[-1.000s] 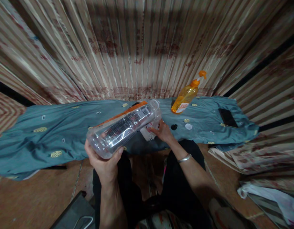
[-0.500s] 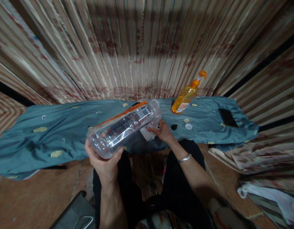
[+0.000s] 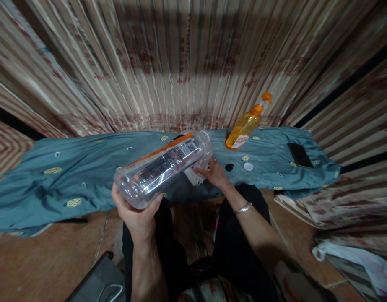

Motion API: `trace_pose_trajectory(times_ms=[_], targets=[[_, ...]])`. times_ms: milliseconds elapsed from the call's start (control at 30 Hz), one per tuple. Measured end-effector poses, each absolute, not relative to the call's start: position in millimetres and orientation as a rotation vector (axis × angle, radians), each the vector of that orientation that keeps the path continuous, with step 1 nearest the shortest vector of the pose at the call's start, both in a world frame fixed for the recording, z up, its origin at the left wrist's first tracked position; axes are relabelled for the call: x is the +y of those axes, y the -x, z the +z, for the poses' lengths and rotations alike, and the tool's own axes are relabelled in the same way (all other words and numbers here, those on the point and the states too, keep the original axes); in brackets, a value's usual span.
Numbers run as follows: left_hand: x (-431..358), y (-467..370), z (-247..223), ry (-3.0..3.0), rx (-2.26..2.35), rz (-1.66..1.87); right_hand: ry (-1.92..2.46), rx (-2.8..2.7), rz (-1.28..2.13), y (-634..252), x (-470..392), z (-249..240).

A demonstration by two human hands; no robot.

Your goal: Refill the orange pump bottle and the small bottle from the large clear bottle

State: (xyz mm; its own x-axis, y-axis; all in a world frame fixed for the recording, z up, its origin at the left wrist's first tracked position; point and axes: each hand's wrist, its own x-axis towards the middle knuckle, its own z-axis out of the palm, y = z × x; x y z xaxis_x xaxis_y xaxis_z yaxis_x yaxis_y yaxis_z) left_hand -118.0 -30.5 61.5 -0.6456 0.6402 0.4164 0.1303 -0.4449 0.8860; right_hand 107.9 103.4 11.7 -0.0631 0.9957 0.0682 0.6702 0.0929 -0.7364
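Note:
A large clear plastic bottle [image 3: 162, 170] with an orange-edged label lies tilted in the air, its neck towards the upper right. My left hand [image 3: 138, 216] is closed around the base from below, thumb along the near side. Close to the bottle's neck, my right hand [image 3: 216, 173] is closed on a small whitish container with red print [image 3: 196, 174], partly hidden under the large bottle. Its exact kind is unclear. To the right of this hand lie a small black cap [image 3: 229, 167] and a white round cap [image 3: 248, 167].
An orange pump bottle [image 3: 243, 131] stands at the back right on the teal patterned cloth [image 3: 95, 167]. Farther right lies a black phone [image 3: 300, 155]. Striped curtains [image 3: 187, 63] hang behind and at both sides. A grey object [image 3: 100, 279] is at lower left.

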Motion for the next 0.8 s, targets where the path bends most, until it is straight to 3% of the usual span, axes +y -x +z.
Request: trace_pose_trajectory(times_ms=[800], targets=[[-30.1,118.1,60.9,-1.080,1.401,2.153,1.632,-1.796,0.718,-107.9,103.4,11.8]])
